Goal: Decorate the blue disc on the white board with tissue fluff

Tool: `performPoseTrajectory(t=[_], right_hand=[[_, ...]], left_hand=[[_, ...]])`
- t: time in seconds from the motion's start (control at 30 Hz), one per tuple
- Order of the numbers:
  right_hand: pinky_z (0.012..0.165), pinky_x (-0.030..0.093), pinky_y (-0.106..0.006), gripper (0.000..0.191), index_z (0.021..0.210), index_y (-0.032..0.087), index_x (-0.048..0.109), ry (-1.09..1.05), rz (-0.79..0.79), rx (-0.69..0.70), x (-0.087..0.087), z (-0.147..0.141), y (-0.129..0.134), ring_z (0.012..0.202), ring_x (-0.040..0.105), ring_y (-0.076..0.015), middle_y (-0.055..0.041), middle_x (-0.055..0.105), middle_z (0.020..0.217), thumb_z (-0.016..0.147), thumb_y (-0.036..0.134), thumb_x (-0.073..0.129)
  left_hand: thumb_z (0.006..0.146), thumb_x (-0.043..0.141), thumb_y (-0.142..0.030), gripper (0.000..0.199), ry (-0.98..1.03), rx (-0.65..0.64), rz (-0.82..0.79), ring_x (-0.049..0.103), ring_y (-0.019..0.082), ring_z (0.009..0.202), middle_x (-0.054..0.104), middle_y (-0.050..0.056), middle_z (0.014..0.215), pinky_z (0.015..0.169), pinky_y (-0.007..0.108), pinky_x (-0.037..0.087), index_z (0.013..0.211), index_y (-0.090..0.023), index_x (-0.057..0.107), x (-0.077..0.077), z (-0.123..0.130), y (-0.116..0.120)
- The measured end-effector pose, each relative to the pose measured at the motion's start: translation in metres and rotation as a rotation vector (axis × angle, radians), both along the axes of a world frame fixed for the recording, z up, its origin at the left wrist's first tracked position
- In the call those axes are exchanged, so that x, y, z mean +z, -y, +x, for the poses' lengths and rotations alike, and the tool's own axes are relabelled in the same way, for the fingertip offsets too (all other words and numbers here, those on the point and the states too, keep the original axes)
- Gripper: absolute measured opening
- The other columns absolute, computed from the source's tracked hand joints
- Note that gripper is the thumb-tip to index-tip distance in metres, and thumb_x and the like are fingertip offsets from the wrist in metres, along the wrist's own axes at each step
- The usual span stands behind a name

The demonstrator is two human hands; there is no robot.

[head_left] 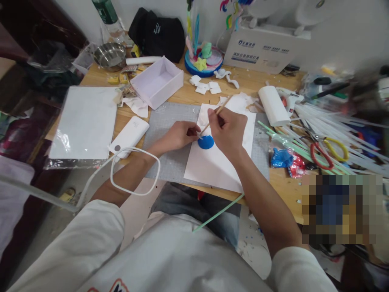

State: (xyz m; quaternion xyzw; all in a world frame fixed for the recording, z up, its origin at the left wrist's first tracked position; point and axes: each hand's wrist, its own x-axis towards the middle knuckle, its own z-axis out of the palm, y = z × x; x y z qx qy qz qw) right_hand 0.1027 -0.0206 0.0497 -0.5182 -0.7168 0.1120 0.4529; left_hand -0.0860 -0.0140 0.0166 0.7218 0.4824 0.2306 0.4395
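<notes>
My right hand grips a thin wooden stick, which slants down to the left. The stick's lower tip is at the top edge of a blue rounded piece on a white sheet of paper. Whether the tip touches the blue piece I cannot tell. My left hand is just left of that tip, thumb and forefinger pinched together. Something small and whitish shows at its fingertips, too small to name. Under the paper lies a grey cutting mat.
A power bank and its looped white cable are by my left forearm. Behind stands a lilac open box. To the right lie scissors, a white roll, a glue gun and many plastic sticks.
</notes>
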Motion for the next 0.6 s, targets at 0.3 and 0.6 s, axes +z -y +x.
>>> performPoseTrajectory(t=[0.3,0.6], right_hand=[[0.048,0.036,-0.027,0.048,0.068,0.022,0.061,-0.310,0.108,-0.203,-0.011,0.034,0.016,0.045,0.048,-0.0084,0.0047,0.051,0.051,0.104,0.054,0.053],[0.042,0.035,-0.023,0.044,0.070,0.020,0.067,-0.528,-0.007,-0.086,-0.031,0.033,0.031,0.041,0.050,-0.0066,0.0048,0.057,0.051,0.101,0.051,0.060]], left_hand=[[0.083,0.079,-0.024,0.019,-0.004,-0.027,0.005,0.068,0.016,0.081,0.076,0.003,0.088,0.078,0.029,0.050,0.102,-0.019,0.078,-0.005,0.003,-0.004],[0.092,0.072,-0.026,0.011,-0.027,-0.036,0.098,0.069,0.017,0.083,0.079,0.003,0.089,0.078,0.030,0.046,0.089,-0.018,0.079,-0.006,0.010,-0.007]])
